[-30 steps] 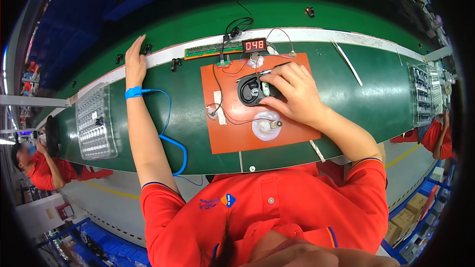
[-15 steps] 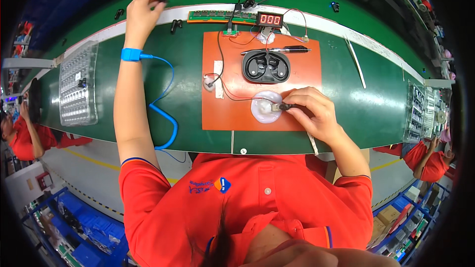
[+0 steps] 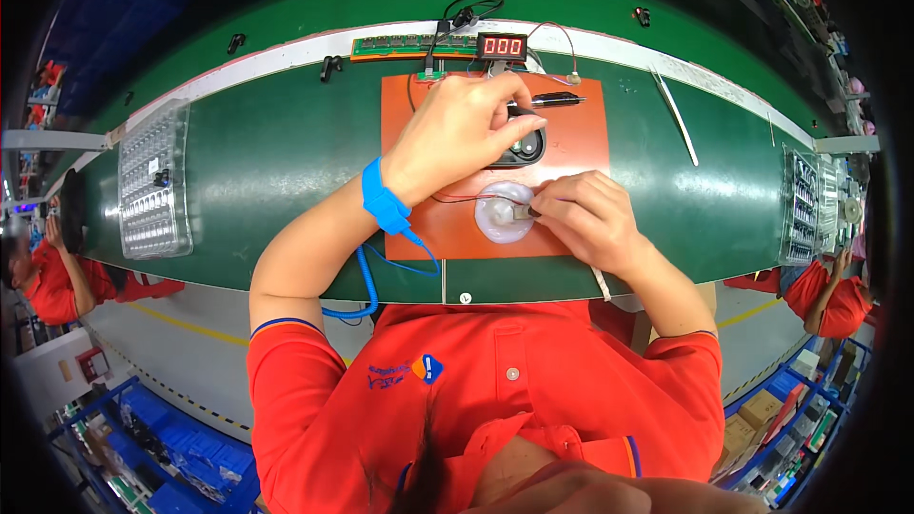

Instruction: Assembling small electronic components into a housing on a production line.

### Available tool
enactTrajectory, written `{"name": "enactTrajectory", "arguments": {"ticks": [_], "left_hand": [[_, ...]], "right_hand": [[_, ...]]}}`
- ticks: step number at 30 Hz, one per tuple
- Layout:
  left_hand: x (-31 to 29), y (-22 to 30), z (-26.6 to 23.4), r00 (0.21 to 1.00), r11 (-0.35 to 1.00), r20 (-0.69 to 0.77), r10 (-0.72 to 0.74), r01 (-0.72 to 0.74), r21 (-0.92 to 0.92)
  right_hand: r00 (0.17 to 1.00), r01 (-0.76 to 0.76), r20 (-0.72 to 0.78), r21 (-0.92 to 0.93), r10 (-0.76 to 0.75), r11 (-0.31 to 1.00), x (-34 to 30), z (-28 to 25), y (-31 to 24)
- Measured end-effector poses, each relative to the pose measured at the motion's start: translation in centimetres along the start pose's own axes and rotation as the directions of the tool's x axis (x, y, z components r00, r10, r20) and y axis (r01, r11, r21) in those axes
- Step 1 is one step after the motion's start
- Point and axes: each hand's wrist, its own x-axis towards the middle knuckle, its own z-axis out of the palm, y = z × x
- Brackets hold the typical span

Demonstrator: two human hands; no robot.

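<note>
My left hand (image 3: 462, 128), with a blue wrist strap (image 3: 386, 200) below it, reaches over the black earbud charging case (image 3: 535, 148). Its thumb and fingers curl in at the case, covering most of it; whatever they grip is hidden. My right hand (image 3: 590, 219) pinches a small black earbud (image 3: 533, 212), mostly covered by the fingertips. The earbud meets the right side of a round white pad (image 3: 497, 228), to which thin red and black wires run. Both the case and the pad lie on an orange mat (image 3: 405, 238).
Behind the mat stand a red digit display (image 3: 502, 47) and a green circuit board (image 3: 381, 48). A black pen (image 3: 557, 99) and white tweezers (image 3: 678, 124) lie to the right. Loose black earbuds (image 3: 330, 68) rest at the back left. Clear plastic trays (image 3: 157, 190) stand at the sides.
My left hand has come from the far left back to the charging case, where it covers most of it. My right hand stays beside the white pad with the earbud.
</note>
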Motion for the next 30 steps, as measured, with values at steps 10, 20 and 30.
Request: {"name": "enactTrajectory", "arguments": {"ticks": [10, 20, 30], "left_hand": [[1.6, -13.8, -15.1, 0.783, 0.601, -0.477, 0.398, 0.17, 0.781], [-4.0, -23.4, -20.0, 0.846, 0.623, -0.533, -0.003, 0.419, 0.66], [0.8, -12.1, -15.1, 0.757, 0.91, -0.654, 0.001, 0.271, 0.315]], "right_hand": [[0.798, -0.595, -0.284, -0.233, 0.531, 0.769, 6.3, -4.1, 18.7], [0.987, -0.124, -0.115, -0.104, 0.112, 0.987, 6.3, -1.0, 5.9], [0.984, -0.179, -0.013, -0.191, 0.179, 0.965, 4.9, 2.0, 0.9]]}}
